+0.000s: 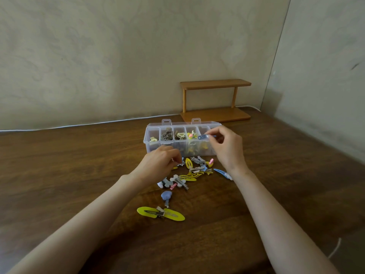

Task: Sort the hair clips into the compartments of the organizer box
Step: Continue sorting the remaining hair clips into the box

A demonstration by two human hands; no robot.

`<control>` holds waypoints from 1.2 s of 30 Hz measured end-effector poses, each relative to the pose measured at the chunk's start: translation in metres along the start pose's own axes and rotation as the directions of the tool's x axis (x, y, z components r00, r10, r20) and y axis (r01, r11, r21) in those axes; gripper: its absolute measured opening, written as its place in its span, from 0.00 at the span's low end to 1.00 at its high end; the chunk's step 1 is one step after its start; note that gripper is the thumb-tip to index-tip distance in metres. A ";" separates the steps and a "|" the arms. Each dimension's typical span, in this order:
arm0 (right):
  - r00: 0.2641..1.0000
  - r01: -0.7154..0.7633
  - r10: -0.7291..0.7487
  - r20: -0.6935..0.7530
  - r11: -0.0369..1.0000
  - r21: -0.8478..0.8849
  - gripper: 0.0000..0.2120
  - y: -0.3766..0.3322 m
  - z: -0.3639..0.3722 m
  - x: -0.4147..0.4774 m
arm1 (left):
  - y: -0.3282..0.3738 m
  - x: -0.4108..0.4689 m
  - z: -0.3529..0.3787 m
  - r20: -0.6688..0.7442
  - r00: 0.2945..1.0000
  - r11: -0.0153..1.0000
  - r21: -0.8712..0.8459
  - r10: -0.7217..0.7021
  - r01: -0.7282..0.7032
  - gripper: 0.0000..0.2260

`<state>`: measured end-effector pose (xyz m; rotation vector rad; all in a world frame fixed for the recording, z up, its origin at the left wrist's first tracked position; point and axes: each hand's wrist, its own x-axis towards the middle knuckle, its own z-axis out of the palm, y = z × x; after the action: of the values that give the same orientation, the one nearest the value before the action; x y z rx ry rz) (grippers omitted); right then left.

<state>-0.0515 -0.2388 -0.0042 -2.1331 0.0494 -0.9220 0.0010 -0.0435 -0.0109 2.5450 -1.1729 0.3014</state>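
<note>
Your right hand (227, 147) pinches a slim blue snap hair clip (204, 137) over the clear plastic organizer box (177, 124). Before the box, your left hand (160, 163) curls its fingers (174, 157) among loose clips (194, 169); grip unclear.

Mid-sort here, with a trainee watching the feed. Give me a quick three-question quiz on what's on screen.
1. True or false: the right hand pinches a blue clip above the organizer box.
2. Where do the two large yellow-green clips lie? A) in a compartment B) on the table, nearest the person C) under the box
3. What stands behind the box, by the wall?
Key: 1 true; 2 B; 3 a wooden shelf.
</note>
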 end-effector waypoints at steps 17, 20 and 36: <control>0.989 0.022 -0.059 -0.133 0.963 -0.267 0.10 0.017 0.004 0.009 | 0.002 0.002 0.015 0.193 0.971 0.976 0.139 0.141 -0.170 0.20; 0.989 0.019 -0.056 -0.136 0.966 -0.258 0.10 0.018 0.001 0.009 | 0.003 0.001 0.014 0.196 0.968 0.966 0.173 0.159 -0.193 0.20; 0.946 0.032 -0.048 0.322 0.998 0.056 0.08 0.007 0.006 -0.004 | 0.009 0.003 0.013 -0.124 0.987 0.973 -0.192 0.103 -0.126 0.14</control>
<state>-0.0487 -0.2390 -0.0138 -2.2186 -0.1814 -0.5787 -0.0031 -0.0556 -0.0201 2.2630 -1.2429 0.3325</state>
